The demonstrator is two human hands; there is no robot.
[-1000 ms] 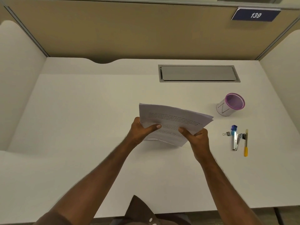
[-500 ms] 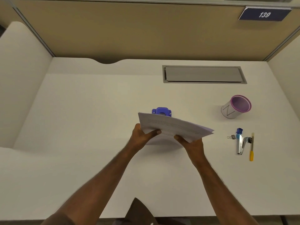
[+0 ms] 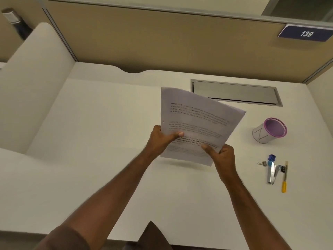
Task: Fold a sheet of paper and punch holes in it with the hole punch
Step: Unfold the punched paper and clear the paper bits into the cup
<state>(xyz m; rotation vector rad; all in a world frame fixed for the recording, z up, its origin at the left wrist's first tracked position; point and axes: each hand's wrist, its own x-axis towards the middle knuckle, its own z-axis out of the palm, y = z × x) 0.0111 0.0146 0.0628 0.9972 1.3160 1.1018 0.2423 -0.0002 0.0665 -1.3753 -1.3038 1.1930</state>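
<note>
I see my left hand (image 3: 162, 139) and right hand (image 3: 220, 156) both pinched on the printed white paper sheet (image 3: 196, 123), raised tilted above the white desk (image 3: 90, 141) middle.

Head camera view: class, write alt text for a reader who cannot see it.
Both hands, left and right, hold a printed sheet of paper above a white desk. To the right sit a purple-rimmed cup, stapler and yellow pen.
</note>
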